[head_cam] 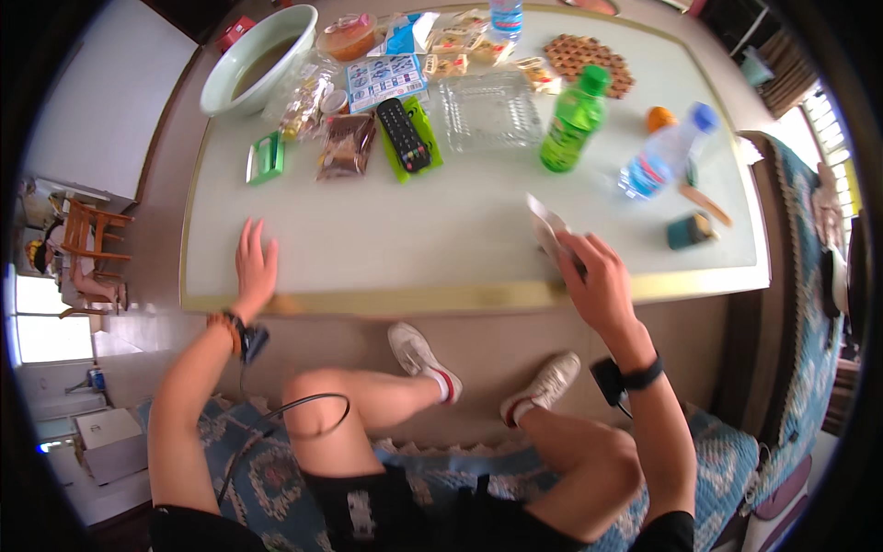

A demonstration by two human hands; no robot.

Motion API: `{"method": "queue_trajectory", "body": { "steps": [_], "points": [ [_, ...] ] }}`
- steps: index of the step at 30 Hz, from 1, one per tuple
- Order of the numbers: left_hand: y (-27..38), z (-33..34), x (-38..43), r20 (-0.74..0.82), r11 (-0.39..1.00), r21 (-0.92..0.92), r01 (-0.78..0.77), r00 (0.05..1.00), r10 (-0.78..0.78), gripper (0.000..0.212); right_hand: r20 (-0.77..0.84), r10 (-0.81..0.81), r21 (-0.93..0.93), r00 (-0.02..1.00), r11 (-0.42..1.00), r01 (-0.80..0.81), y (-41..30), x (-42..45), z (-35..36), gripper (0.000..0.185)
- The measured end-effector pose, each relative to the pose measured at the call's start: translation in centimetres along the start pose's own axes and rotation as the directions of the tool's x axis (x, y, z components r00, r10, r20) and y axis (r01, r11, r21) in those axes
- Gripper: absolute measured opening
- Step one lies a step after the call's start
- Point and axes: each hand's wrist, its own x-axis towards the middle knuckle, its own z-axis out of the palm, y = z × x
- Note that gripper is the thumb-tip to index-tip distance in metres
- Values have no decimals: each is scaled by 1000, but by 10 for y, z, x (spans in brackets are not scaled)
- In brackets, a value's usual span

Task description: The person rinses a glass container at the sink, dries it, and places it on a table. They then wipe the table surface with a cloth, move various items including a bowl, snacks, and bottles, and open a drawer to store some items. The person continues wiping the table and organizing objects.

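Observation:
My left hand (255, 265) rests flat near the front left edge of the pale table (386, 241), fingers apart, holding nothing. Near the front right edge, my right hand (597, 276) grips a crumpled whitish tissue or wipe (548, 228), partly hidden by the fingers. Beyond it stand a green plastic bottle (572, 121) and a clear bottle with a blue cap (666, 155). A black remote control (403, 134) lies on a green packet (433, 138), left of a clear plastic tray (490, 110). A small green box (265, 158) lies beyond my left hand.
A large pale basin (307, 34) holding dark liquid sits at the far left corner. Snack packets (448, 64), a brown trivet (586, 58) and an orange (660, 119) lie farther back. At the right are a dark teal object (686, 231) and a wooden-looking handle (705, 203).

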Motion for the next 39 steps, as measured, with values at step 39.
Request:
{"method": "queue_trajectory", "body": {
  "steps": [39],
  "points": [
    [23,-39,189,-22,891,-337,304,944,-330,93,585,-588,137,559,751,646,-151,179,243,31]
  ]
}}
